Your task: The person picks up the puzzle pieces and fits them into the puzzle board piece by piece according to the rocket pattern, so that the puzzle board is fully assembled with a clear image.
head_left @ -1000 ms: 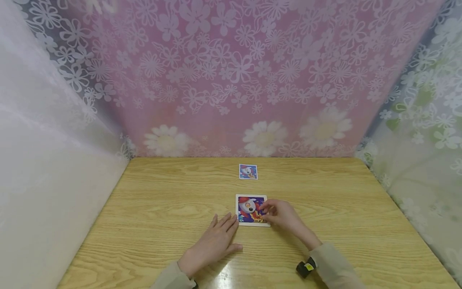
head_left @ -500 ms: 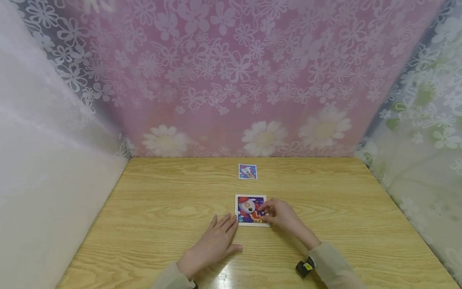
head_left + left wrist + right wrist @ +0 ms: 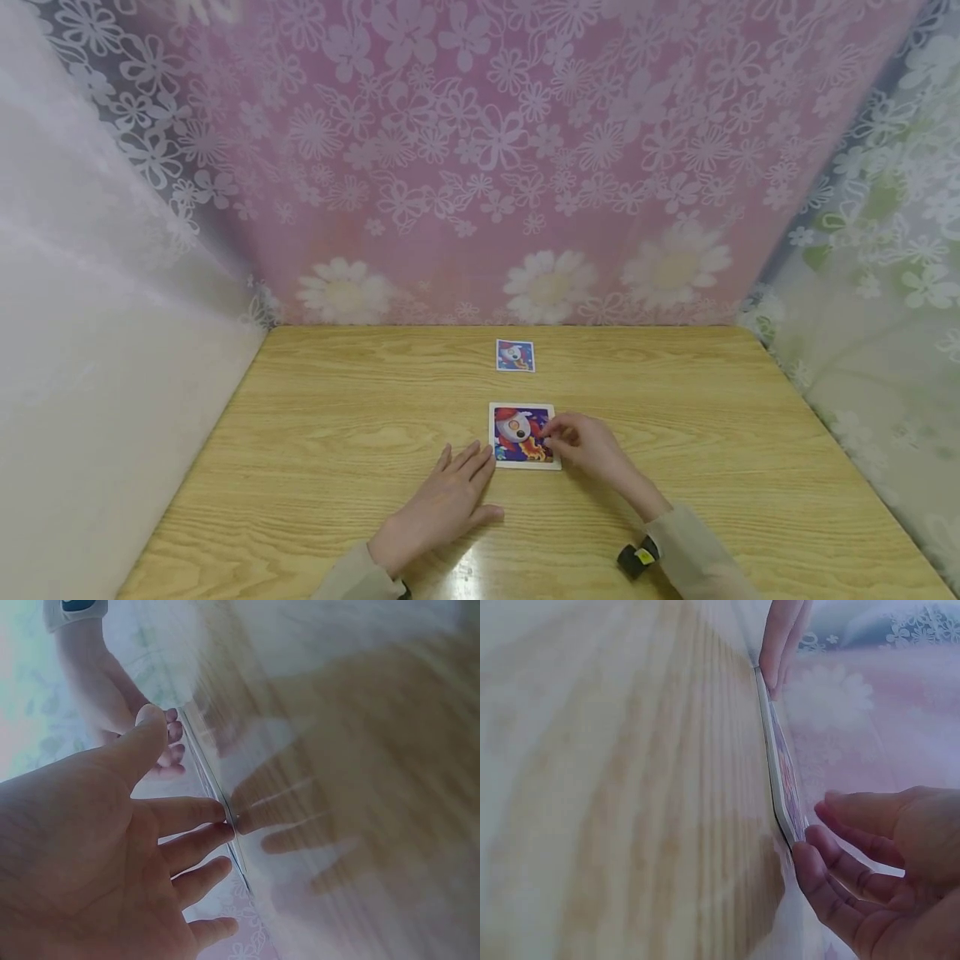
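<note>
A square picture board with a white border lies flat on the table, showing a white and red rocket with orange flame on dark purple. My left hand rests beside it, fingers straight and spread, fingertips right at its left border. My right hand is over the board's right side with bent fingers, index finger and thumb close together above the picture. In the right wrist view, fingertips of the right hand come right at the board's edge. I cannot tell whether they pinch anything.
A smaller card with a similar rocket picture lies farther back on the wooden table. A pink flowered curtain stands behind the table, with pale curtains on the left and right. A black wrist strap piece sits at the right cuff.
The right thumb has moved up toward the index finger, narrowing the gap between them. The left hand, the board and the smaller card have stayed in place.
</note>
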Demonstrator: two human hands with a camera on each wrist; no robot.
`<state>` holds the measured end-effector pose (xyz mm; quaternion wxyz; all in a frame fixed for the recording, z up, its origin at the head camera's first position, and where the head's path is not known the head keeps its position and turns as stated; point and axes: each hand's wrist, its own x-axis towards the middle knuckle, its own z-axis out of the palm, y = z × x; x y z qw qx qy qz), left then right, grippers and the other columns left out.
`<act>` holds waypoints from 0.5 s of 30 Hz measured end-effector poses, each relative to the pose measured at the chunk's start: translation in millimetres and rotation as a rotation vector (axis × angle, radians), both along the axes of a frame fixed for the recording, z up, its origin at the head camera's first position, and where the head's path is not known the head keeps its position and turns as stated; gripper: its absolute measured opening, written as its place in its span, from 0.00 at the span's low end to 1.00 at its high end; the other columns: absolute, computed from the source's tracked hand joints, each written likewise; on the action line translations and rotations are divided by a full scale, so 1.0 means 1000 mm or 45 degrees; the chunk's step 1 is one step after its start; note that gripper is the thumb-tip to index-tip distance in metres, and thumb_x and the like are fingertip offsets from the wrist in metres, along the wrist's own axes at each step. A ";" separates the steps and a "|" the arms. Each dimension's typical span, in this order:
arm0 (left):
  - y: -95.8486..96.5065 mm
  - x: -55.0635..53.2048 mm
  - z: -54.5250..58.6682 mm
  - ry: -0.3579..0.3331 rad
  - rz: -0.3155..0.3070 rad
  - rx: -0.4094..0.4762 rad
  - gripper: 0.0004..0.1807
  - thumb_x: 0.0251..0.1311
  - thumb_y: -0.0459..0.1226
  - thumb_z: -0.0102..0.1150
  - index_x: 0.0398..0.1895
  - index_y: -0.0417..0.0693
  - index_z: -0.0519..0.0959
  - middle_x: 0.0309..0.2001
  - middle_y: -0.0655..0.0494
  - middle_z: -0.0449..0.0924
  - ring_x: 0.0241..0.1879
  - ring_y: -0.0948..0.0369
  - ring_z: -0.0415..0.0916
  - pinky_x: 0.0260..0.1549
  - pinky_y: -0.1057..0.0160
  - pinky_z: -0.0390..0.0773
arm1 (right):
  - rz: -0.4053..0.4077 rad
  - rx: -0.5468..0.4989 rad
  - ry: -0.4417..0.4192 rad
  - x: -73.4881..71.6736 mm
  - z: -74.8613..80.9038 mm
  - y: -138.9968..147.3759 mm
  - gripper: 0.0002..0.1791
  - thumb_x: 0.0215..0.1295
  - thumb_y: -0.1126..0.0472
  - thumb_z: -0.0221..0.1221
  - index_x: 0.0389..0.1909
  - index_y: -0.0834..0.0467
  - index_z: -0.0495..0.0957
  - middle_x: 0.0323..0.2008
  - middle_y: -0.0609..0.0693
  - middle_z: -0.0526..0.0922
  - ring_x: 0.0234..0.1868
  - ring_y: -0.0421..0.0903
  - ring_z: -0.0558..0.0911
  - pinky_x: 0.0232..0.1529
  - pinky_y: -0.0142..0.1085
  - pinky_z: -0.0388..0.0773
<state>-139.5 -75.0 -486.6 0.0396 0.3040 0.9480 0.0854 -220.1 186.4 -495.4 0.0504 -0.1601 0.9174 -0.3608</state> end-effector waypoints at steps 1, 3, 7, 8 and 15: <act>0.000 0.000 0.000 0.002 -0.002 0.001 0.41 0.72 0.60 0.48 0.75 0.39 0.64 0.77 0.46 0.60 0.77 0.47 0.56 0.73 0.39 0.56 | -0.018 -0.018 -0.007 0.001 0.001 0.001 0.03 0.67 0.64 0.66 0.40 0.55 0.85 0.33 0.45 0.84 0.32 0.39 0.79 0.26 0.30 0.78; 0.000 -0.001 0.000 0.005 -0.003 0.000 0.41 0.72 0.60 0.48 0.75 0.39 0.64 0.77 0.46 0.60 0.77 0.47 0.56 0.73 0.39 0.56 | -0.048 -0.029 -0.004 0.004 0.002 0.003 0.03 0.69 0.62 0.64 0.40 0.55 0.85 0.34 0.45 0.85 0.33 0.39 0.80 0.26 0.30 0.78; -0.001 -0.002 0.000 -0.007 0.000 0.001 0.41 0.72 0.60 0.47 0.75 0.40 0.64 0.77 0.46 0.59 0.77 0.47 0.55 0.73 0.39 0.56 | -0.064 -0.042 0.033 0.009 0.002 0.009 0.03 0.69 0.61 0.64 0.40 0.55 0.85 0.36 0.46 0.86 0.34 0.39 0.81 0.29 0.30 0.80; -0.001 -0.003 -0.001 -0.012 0.001 0.005 0.41 0.72 0.60 0.47 0.75 0.40 0.64 0.77 0.46 0.59 0.77 0.47 0.55 0.73 0.39 0.55 | -0.062 -0.039 0.048 0.010 0.002 0.011 0.03 0.69 0.61 0.64 0.40 0.55 0.85 0.36 0.46 0.86 0.34 0.39 0.81 0.30 0.30 0.80; -0.007 -0.015 -0.007 -0.034 0.014 0.131 0.39 0.74 0.58 0.46 0.76 0.41 0.63 0.77 0.46 0.60 0.77 0.45 0.55 0.73 0.36 0.53 | -0.040 0.028 0.207 0.012 0.005 0.023 0.06 0.70 0.61 0.63 0.44 0.56 0.85 0.40 0.48 0.86 0.38 0.44 0.84 0.41 0.38 0.84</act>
